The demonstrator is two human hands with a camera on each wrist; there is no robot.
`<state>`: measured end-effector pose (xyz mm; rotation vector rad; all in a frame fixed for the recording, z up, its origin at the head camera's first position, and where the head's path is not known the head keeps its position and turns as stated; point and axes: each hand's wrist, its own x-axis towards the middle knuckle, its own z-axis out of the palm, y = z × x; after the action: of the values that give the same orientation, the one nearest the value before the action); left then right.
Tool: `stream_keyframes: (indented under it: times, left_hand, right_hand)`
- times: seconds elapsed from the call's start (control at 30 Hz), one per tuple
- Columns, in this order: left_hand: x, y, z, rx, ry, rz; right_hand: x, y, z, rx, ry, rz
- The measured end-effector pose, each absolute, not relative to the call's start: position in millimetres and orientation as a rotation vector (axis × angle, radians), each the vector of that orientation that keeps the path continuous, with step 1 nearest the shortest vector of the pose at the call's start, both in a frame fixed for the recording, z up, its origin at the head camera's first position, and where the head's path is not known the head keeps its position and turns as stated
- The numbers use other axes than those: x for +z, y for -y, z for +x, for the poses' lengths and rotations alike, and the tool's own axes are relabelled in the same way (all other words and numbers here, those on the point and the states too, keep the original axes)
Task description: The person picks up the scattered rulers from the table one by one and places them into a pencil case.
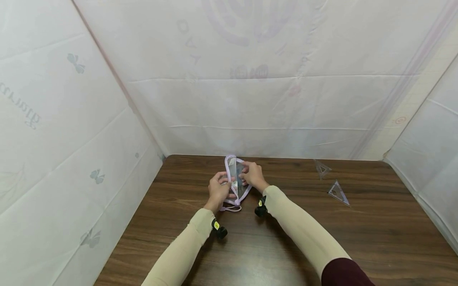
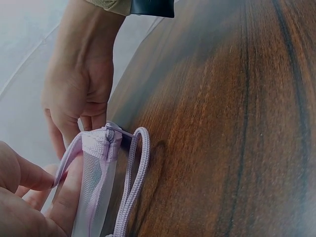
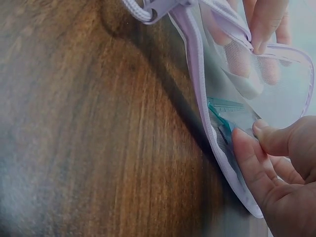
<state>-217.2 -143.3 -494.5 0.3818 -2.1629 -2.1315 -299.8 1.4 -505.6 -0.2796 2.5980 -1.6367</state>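
Observation:
A see-through mesh zip pouch (image 1: 233,174) with lilac edging stands unzipped between both hands near the table's far edge. My left hand (image 1: 219,190) grips one side of its mouth, thumb and fingers pinching the lilac edge (image 2: 69,155). At the opening, my right hand (image 1: 253,174) pinches a clear plastic piece (image 3: 236,116) with ruler marks and a teal edge; its full shape is hidden by the fingers and mesh. The lilac zip pull (image 3: 162,9) and its cord loop (image 2: 136,180) hang at the near end.
Two clear set squares, one farther back (image 1: 322,169) and one nearer (image 1: 338,193), lie on the brown wooden table (image 1: 286,254) to the right. White printed sheets (image 1: 222,103) hang behind the table and at both sides.

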Motion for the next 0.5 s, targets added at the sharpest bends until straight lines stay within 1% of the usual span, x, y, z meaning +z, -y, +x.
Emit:
stream_keyframes:
  times: [0.5]
  left_hand:
    - [-493.6,143.8,-217.6,-2.133,2.16,0.388]
  right_hand:
    - [-500.8,-1.8,-296.1,-1.608,-2.617,-0.265]
